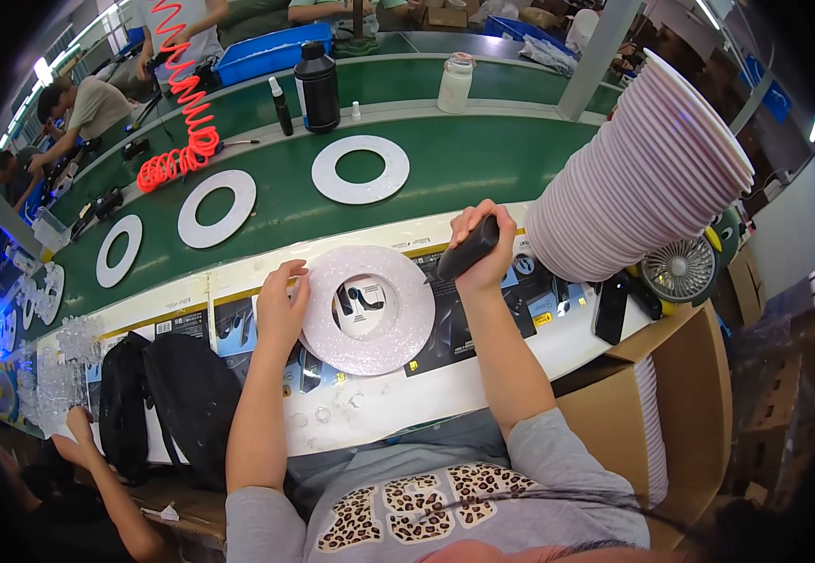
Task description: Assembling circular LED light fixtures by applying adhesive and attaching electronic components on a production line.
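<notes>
Right grip (496, 261) partly hides black tool (465, 251); type unclear.

Single view: fisheye on your head, left of the pair, upright, unmirrored. It looks down and forward past your grey T-shirt (426, 502), close to the lens at the bottom edge. Your left hand (281, 300) and right hand (490, 269) sit mid-frame at close range. Beyond, the green conveyor belt (482, 159) bows across the upper half; co-workers (95, 117) at upper left are well back. Straight edges bend toward the rim.
</notes>
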A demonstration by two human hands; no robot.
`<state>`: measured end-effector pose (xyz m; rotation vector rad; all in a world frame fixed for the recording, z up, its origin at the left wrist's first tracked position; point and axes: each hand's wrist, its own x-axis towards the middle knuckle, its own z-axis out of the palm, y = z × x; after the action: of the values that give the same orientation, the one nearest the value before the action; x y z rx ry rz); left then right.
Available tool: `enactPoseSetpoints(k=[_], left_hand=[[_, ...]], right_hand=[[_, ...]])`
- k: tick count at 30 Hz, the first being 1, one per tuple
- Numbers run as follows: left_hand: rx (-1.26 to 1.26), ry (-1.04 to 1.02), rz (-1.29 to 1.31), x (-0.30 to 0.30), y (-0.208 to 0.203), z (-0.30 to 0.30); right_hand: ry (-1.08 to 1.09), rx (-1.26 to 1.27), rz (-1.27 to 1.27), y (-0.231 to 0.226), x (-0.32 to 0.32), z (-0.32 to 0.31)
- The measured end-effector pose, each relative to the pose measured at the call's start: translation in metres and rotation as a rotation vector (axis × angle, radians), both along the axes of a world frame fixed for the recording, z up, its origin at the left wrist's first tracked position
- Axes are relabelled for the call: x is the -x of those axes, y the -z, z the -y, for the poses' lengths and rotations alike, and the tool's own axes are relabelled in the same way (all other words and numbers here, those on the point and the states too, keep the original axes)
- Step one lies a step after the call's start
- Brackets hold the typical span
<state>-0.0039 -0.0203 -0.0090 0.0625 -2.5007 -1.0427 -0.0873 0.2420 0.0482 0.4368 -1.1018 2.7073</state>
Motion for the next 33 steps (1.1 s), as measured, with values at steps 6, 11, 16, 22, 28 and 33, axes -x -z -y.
enactPoseSetpoints(k=[6,11,16,22,28,33], left_hand=[[-0.003,0.001,-0.009,0.001,0.003,0.002],[-0.009,-0.001,-0.007,0.000,0.001,0.001],[-0.011,0.009,-0.021,0.001,0.005,0.002],[-0.018,0.013,-0.021,0.002,0.006,0.002],[-0.028,0.010,-0.007,0.002,0.006,0.002],[-0.023,0.008,0.000,0.001,0.002,0.000]], right_hand=[[0.035,-0.058,-0.021,0.006,0.005,-0.002],[0.035,-0.067,-0.015,0.010,0.006,-0.001],[0.055,-0.084,-0.026,0.012,0.008,-0.001],[0.053,-0.093,-0.029,0.012,0.008,-0.001],[0.048,-0.107,-0.033,0.013,0.009,-0.001],[0.057,-0.090,0.008,0.011,0.008,0.002]])
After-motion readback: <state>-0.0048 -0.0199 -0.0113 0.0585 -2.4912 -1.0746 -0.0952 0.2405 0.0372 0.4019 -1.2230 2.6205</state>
